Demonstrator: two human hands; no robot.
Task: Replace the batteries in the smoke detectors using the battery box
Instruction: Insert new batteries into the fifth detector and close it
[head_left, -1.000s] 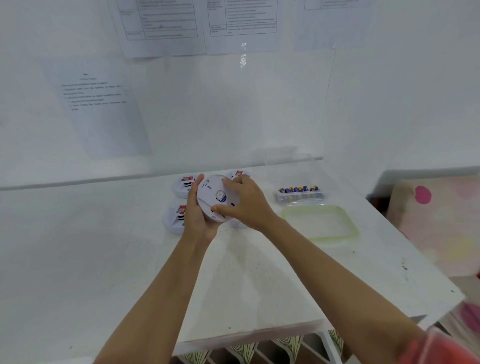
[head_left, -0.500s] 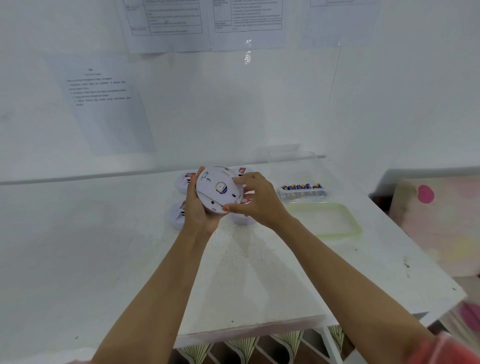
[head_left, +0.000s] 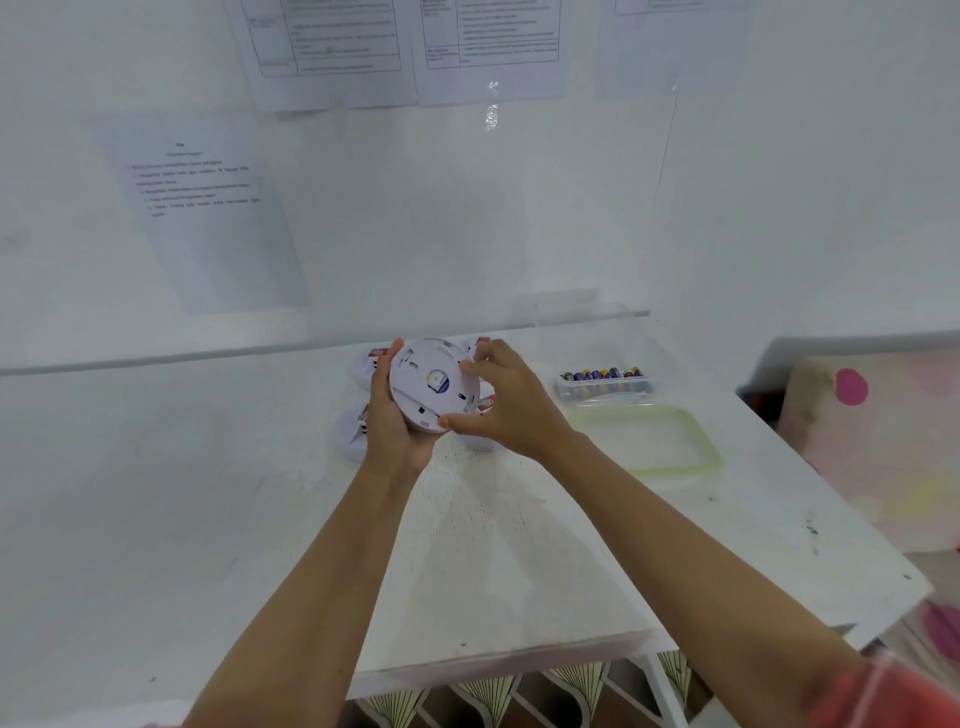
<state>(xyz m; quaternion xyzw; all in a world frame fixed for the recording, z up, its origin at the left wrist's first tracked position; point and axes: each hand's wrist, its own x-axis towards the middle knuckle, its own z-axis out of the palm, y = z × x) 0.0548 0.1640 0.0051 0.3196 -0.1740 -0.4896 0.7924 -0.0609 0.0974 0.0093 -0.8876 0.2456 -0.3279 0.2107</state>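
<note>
My left hand (head_left: 390, 431) holds a round white smoke detector (head_left: 432, 385) up above the table, its back face with a yellow and blue sticker turned toward me. My right hand (head_left: 506, 402) grips its right rim, thumb at the lower edge and fingers at the upper edge. Other white detectors lie on the table behind it: one at the back left (head_left: 366, 366), one at the front left (head_left: 349, 435), and others partly hidden behind my right hand (head_left: 480, 344). The clear battery box (head_left: 605, 383) with several batteries stands to the right.
A clear lid with a green rim (head_left: 647, 441) lies in front of the battery box. The white table (head_left: 498, 561) ends at a front edge near me and a right edge beside a pink patterned fabric (head_left: 872, 441). Papers hang on the white wall behind.
The detector has been lifted slightly and tilted so its back faces me more. My right hand has shifted from covering its face to gripping its right rim.
</note>
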